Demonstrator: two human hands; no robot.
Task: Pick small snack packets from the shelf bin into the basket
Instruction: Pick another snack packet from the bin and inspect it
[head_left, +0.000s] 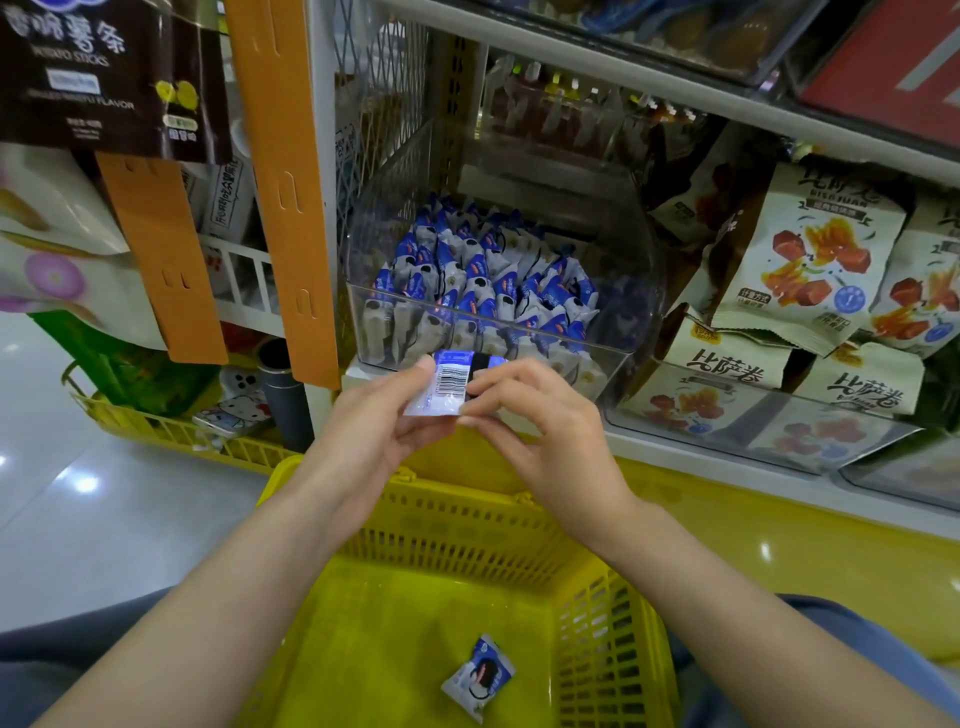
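A clear plastic shelf bin (618, 332) holds several small blue-and-white snack packets (483, 280). Just in front of it, above the far rim of the yellow basket (457, 525), both hands pinch one snack packet (448, 387) with its barcode side up. My left hand (382, 421) holds its left edge between thumb and fingers. My right hand (540, 421) pinches its right edge. One more blue-and-white packet (479, 675) lies on the basket floor.
To the right, clear bins hold beige snack bags (800, 260) with red pictures. Orange hanging strips (280, 171) and a dark chip bag (109, 73) hang at left. A second yellow basket (171, 426) with goods sits on the shiny floor at left.
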